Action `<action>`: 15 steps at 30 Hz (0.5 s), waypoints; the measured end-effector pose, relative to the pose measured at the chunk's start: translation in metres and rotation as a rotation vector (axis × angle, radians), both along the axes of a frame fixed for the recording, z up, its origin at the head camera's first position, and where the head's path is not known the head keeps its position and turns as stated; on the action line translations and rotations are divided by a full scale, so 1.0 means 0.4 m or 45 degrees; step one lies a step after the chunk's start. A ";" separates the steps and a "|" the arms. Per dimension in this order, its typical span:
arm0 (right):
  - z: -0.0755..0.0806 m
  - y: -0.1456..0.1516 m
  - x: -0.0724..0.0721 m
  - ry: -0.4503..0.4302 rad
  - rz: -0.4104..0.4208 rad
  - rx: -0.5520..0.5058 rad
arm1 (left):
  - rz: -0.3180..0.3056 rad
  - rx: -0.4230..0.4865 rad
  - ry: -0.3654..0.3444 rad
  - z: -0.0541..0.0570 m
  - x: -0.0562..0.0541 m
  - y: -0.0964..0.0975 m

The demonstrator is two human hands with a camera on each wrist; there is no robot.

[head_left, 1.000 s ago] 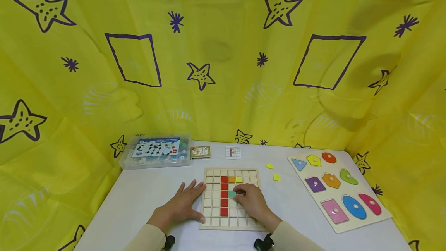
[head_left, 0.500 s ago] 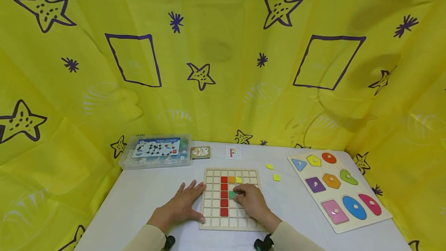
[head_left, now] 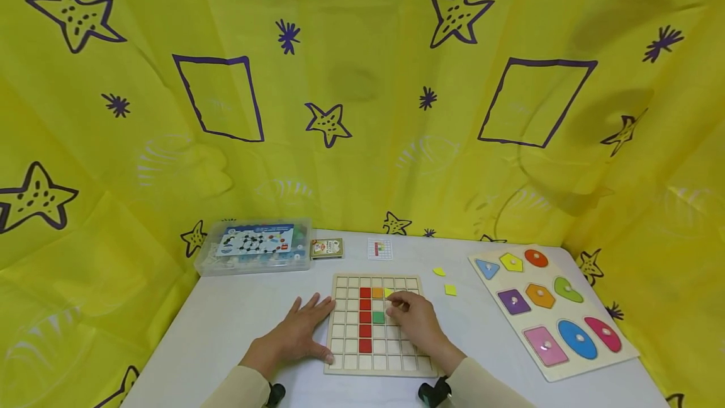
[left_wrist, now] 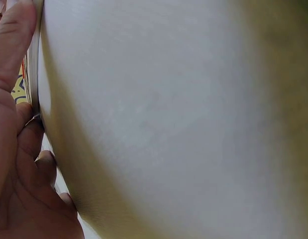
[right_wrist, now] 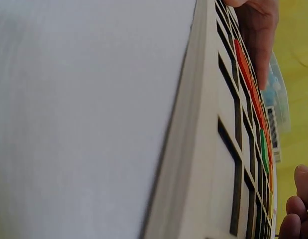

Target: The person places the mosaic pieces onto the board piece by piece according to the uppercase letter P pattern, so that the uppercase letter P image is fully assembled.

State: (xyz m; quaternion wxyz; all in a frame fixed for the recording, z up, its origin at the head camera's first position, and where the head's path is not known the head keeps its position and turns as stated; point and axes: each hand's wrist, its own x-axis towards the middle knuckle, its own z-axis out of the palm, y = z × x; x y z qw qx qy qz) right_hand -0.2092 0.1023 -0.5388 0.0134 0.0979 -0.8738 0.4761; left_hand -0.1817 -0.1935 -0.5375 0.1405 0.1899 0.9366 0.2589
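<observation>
A wooden grid board [head_left: 374,371] lies before me in the head view. It holds a column of red square tiles [head_left: 365,317], an orange tile [head_left: 377,293], a yellow piece [head_left: 388,293] partly behind fingers, and a green square tile [head_left: 378,317] in a cell beside the red column. My left hand [head_left: 294,334] rests spread at the board's left edge, its thumb at the lower left corner. Over the board's right part hovers my right hand [head_left: 418,323], fingers loosely bent, right of the green tile. In the right wrist view its fingertips [right_wrist: 303,172] show nothing between them.
Two loose yellow pieces, one curved [head_left: 438,271] and one square [head_left: 450,290], lie right of the board. Behind it are a pattern card [head_left: 380,249], a small card box [head_left: 326,248] and a clear plastic case [head_left: 255,264]. A shape puzzle board [head_left: 544,320] lies right.
The right hand has let go of the green tile, which stays in its cell. That hand has shifted slightly right and away from me. The left hand keeps its place.
</observation>
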 end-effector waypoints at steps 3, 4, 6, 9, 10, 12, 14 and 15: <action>0.000 0.010 -0.009 -0.019 -0.017 -0.018 | 0.003 0.000 -0.001 0.000 0.001 0.001; 0.000 0.015 -0.013 -0.028 -0.021 -0.025 | 0.005 0.002 -0.002 0.000 0.001 0.001; 0.002 0.024 -0.019 -0.040 -0.032 -0.025 | 0.008 0.004 -0.006 0.002 0.002 0.002; 0.006 0.040 -0.030 -0.046 -0.054 -0.017 | 0.009 0.005 -0.012 0.004 0.002 0.003; 0.007 0.046 -0.034 -0.043 -0.063 -0.012 | 0.010 0.004 -0.015 0.004 0.002 0.003; 0.010 0.059 -0.043 -0.058 -0.089 -0.016 | 0.009 0.004 -0.016 0.005 0.002 0.002; 0.012 0.072 -0.053 -0.068 -0.109 -0.008 | 0.007 0.005 -0.014 0.005 0.002 0.001; 0.013 0.079 -0.058 -0.072 -0.119 -0.004 | 0.006 0.007 -0.014 0.005 0.002 0.000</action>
